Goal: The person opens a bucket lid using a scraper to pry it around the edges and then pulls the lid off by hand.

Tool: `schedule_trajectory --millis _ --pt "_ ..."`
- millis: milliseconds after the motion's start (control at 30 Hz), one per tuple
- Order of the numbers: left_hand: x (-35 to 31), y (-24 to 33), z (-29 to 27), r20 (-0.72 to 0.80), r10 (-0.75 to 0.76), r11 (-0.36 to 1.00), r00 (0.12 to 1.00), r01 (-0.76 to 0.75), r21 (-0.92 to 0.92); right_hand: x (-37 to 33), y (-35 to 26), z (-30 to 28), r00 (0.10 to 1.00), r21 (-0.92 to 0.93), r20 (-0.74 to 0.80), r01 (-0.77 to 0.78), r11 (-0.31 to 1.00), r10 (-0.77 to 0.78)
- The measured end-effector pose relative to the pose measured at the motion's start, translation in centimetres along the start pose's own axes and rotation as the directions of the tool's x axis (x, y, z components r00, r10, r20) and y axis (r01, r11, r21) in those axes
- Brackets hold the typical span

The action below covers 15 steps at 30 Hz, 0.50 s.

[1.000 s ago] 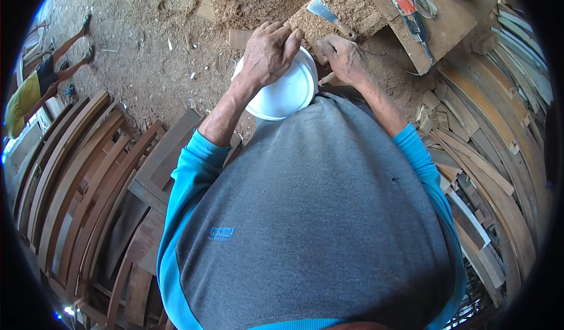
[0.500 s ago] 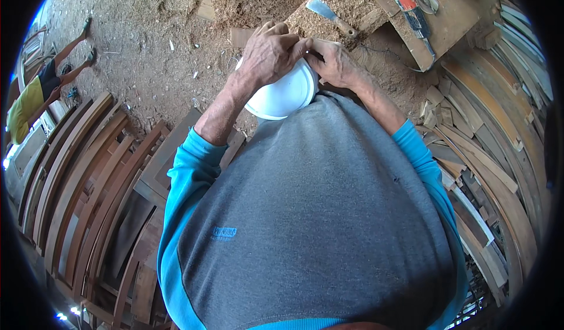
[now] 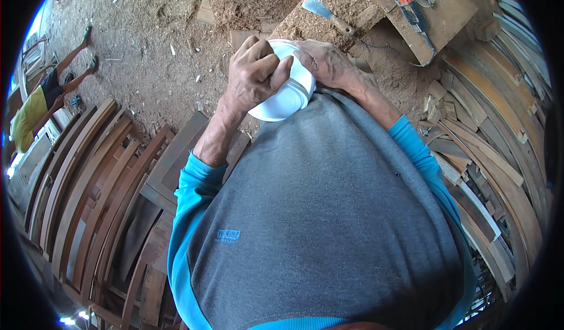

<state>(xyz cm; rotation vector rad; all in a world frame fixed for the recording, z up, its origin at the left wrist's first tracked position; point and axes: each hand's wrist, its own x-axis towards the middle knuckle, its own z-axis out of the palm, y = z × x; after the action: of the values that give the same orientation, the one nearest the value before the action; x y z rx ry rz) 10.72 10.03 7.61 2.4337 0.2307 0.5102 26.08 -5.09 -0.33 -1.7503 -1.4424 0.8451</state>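
A round white plastic tub (image 3: 282, 99) with a raised ring on its lid is in front of my belly, tilted against the shirt. My left hand (image 3: 254, 74) is closed over the tub's left side, its fingers curled and its thumb lying across them above the lid. What those fingers hold, if anything, is hidden. On the far right rim, my right hand (image 3: 327, 62) grips the tub, with its fingertips reaching onto the white top. The tub's underside and whatever supports it are out of sight.
Beyond the hands, a scraper (image 3: 329, 15) lies on sawdust. A red and black power tool (image 3: 405, 4) rests on a wooden board (image 3: 464, 15) at the upper right. Curved-looking timber (image 3: 88, 195) is stacked on both sides. Another person (image 3: 35, 106) is at the far left.
My left hand has moved nearer and left from the far rim, its fingers curling into a fist. My right hand has shifted slightly left onto the rim, and more of the tub's far part shows.
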Motion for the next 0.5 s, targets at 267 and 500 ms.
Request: schedule_trajectory --millis 267,500 --pt "-1.0 1.7 -2.3 -0.009 0.032 0.998 0.999 -0.031 0.048 0.0 -0.7 0.1 0.999 0.064 -0.037 -0.004 0.998 0.007" --pt "-2.2 3.0 -2.8 -0.047 0.071 0.993 0.996 -0.066 0.097 0.1 0.2 1.1 0.993 0.048 -0.108 0.060 0.997 -0.054"
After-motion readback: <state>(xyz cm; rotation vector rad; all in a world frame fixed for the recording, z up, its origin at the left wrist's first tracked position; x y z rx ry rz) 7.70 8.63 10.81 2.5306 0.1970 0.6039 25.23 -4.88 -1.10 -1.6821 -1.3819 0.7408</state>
